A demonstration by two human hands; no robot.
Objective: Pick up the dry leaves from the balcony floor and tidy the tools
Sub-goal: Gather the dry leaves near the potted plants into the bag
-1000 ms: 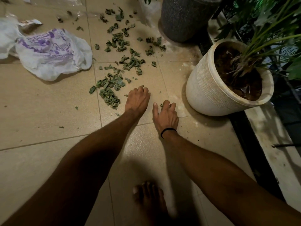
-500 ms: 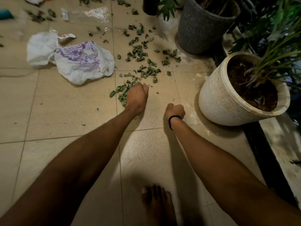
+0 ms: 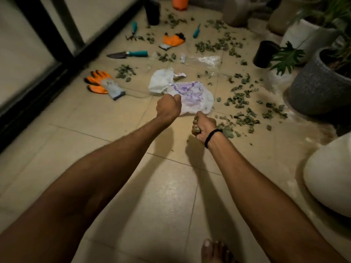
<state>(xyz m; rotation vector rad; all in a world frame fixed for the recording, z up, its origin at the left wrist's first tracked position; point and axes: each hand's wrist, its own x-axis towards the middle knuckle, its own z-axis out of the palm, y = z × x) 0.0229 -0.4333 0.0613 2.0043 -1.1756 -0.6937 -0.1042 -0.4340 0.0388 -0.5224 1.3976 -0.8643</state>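
Step in hand, as judged: bagging gathered leaves. Right hand [image 3: 203, 128]: grip closed on dry leaves [image 3: 195, 128]. Left hand [image 3: 168, 108]: fisted, contents hidden, at plastic bag [image 3: 191, 93] near edge. More leaves litter floor [image 3: 95, 130], right side. Next: open bag, drop handfuls.

A white bag [image 3: 191, 95] is showing purple print; a glove [image 3: 103, 84] is showing orange and grey, trowel [image 3: 127, 54] handle teal, leaves [image 3: 239, 99] dull green.
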